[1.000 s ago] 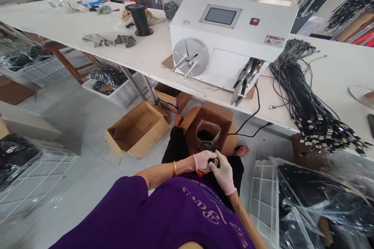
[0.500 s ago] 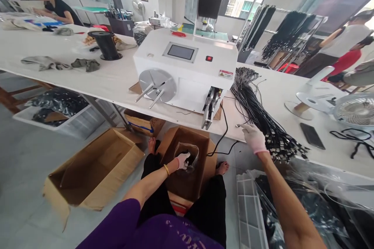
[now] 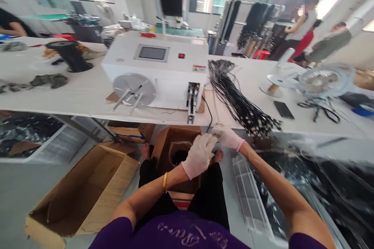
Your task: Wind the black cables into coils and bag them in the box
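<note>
Bundle of black cables: on the table, beyond the grip and to its right, loose, with the connector ends fanned toward the table's near edge. Many strands; judged a large share not yet handled.

Grip: gloved left hand and gloved right hand meet near the table edge, fingertips bunched close together. Whether anything is pinched between them cannot be told; the fingers hide the spot and the frame is blurred. A faint pale line runs from beside the bundle toward the right fingers, too blurred to identify.

Below the grip and to its left: cardboard box on the floor between the wearer's feet, with a clear bag standing inside. Dark contents in the bag; probably the portion already finished, though single pieces are not resolved, so no count.

Beyond the grip, to its left: white machine, its metal guide and pegged disc both well apart from the hands. Neither hand touches the machine.

Farther right of the grip: phone, then fan.
</note>
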Demonstrator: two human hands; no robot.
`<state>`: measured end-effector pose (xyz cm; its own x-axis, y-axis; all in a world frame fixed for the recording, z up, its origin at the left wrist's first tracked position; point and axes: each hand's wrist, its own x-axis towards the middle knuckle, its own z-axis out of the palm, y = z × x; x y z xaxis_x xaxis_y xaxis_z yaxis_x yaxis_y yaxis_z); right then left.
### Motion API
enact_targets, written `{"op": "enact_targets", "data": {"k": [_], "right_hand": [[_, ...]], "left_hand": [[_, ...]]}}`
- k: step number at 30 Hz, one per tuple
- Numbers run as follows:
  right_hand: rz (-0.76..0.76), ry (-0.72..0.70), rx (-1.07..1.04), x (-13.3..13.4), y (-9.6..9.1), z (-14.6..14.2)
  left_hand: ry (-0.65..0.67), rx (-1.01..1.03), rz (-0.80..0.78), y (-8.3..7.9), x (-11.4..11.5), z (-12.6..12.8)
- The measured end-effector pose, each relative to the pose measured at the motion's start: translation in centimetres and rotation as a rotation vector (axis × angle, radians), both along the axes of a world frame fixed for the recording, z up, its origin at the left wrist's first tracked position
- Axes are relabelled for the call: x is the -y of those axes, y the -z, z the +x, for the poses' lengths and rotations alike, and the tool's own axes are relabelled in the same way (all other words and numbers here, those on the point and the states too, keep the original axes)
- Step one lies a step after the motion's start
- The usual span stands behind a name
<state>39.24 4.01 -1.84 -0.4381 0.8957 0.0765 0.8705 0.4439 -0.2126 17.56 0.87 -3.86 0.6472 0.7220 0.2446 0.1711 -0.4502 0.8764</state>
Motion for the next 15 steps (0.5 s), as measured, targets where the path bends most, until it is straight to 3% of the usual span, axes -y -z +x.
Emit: {"op": "enact_targets", "data": {"k": [3,7,9,12,15], "right_hand": [[-0.005,0.011,-0.007,5.8,0.4,-6.0],[-0.094,0.036,-0.174,10.9,-1.0,-10.2],[-0.124,-0.043,-0.297,12.2,-2.8,-10.9],[-0.072,-0.172,-0.455,12.6,-5.2,-11.0],[0.049,-0.132,-0.587,12.3,-4.6,-10.9]], "left_hand": [[-0.001,-0.054,-0.152,-1.1,1.1,-0.9],[0.168,-0.123,-0.453,0.3,2.6,-3.5],[0.258,-0.172,-0.64,0.5,3.9,-5.2],[0.43,-0.133,-0.923,-0.9,6.7,-8.3],[0.479,0.005,-1.003,-3.6,8.8,-11.9]]}}
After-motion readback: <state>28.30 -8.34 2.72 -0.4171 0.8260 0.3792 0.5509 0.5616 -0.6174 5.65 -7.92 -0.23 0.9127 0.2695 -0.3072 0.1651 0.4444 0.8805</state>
